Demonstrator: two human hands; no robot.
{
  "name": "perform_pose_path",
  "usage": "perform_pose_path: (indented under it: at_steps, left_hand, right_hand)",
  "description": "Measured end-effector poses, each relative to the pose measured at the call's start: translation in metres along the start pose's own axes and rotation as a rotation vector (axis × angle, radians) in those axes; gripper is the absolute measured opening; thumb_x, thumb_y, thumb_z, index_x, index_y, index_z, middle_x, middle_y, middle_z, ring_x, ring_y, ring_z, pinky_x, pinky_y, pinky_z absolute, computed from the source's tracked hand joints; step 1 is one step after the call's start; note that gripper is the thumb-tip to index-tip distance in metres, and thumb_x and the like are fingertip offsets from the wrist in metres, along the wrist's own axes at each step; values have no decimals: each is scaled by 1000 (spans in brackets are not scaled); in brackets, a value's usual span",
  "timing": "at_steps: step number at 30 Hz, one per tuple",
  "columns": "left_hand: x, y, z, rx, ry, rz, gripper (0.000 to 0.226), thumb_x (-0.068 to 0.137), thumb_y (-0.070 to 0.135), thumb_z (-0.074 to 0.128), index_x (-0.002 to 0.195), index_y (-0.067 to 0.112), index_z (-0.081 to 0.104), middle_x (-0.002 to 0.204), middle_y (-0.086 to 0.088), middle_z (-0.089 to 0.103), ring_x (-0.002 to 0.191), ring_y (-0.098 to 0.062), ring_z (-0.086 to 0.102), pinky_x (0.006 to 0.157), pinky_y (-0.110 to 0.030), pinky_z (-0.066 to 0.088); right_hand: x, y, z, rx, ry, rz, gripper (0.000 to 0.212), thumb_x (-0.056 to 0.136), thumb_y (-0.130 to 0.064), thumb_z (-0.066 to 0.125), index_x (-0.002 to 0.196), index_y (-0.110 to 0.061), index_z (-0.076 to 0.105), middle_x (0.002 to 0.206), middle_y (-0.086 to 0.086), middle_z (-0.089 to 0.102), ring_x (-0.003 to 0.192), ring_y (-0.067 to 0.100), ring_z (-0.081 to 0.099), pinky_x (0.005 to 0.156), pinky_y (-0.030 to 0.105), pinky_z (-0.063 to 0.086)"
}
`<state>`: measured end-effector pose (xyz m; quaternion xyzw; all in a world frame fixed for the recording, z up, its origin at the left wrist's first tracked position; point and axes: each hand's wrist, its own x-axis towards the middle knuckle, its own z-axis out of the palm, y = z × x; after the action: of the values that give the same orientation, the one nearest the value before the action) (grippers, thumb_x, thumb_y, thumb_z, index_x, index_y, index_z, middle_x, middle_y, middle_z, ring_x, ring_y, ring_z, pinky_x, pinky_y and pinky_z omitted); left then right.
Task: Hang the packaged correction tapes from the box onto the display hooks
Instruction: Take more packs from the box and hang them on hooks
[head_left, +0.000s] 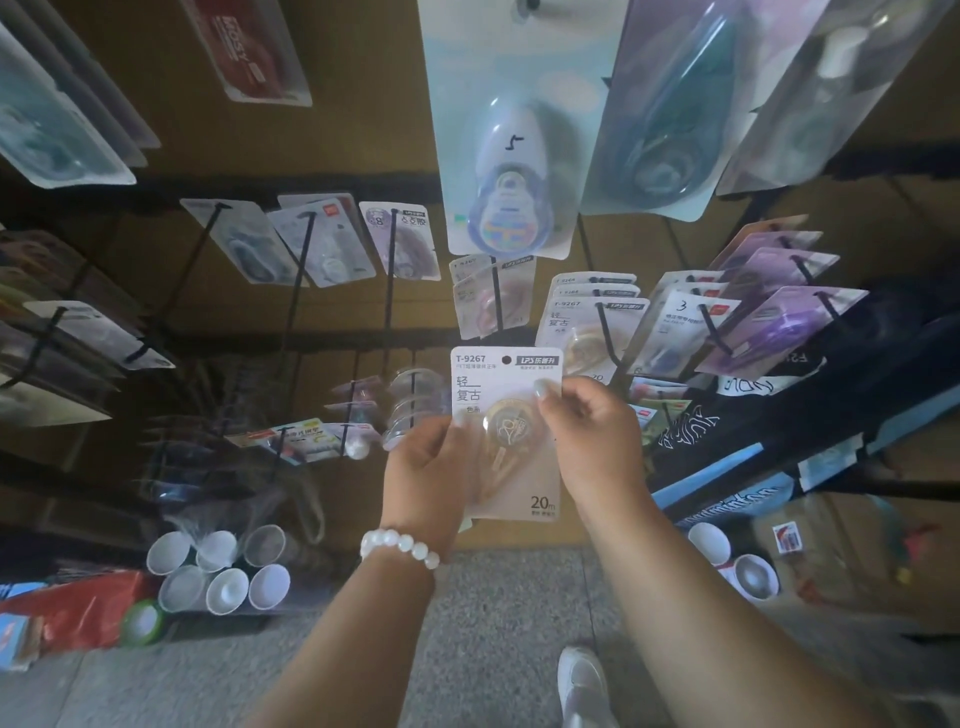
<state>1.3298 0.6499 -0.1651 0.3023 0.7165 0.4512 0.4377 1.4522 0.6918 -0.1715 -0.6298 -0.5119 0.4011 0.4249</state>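
I hold one packaged correction tape (511, 374), a pale card marked T-9267 with a gold round tape in a clear blister, upright in front of the display wall. My left hand (428, 467) grips its left edge and my right hand (592, 436) pinches its right edge. The card's hang hole is at its top, free of any hook. Just up and right, matching T-9267 packs (584, 317) hang on a black hook (607, 332). The box is not in view.
Black hooks with other packaged tapes fill the brown board, including a large blue pack (511, 171) overhead and purple packs (779, 322) at right. Stacked clear cups (218, 566) stand on the floor at left. My white shoe (582, 686) is on grey carpet.
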Motion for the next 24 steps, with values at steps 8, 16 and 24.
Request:
perform_pose_path:
  at_steps: [8, 16, 24]
  left_hand:
    - [8, -5, 3, 26, 37, 16, 35, 97, 26, 51, 92, -5, 65, 79, -8, 57, 70, -14, 48, 59, -18, 43]
    - [32, 2, 12, 163, 78, 38, 39, 97, 32, 49, 72, 3, 57, 64, -5, 47, 57, -15, 37, 48, -19, 31]
    - [57, 13, 24, 93, 176, 0, 44, 93, 41, 55, 54, 20, 52, 52, 5, 49, 50, -11, 42, 53, -26, 32]
  right_hand:
    - [8, 0, 3, -29, -11, -8, 26, 88, -31, 62, 79, -8, 67, 75, 6, 69, 65, 13, 56, 49, 10, 35]
    - [33, 1, 15, -61, 18, 42, 22, 87, -35, 63, 76, -16, 62, 66, -10, 58, 65, 11, 54, 55, 20, 38]
    - [57, -8, 33, -23, 96, 188, 36, 84, -48, 62, 65, -18, 55, 60, -11, 53, 58, 7, 50, 51, 16, 35]
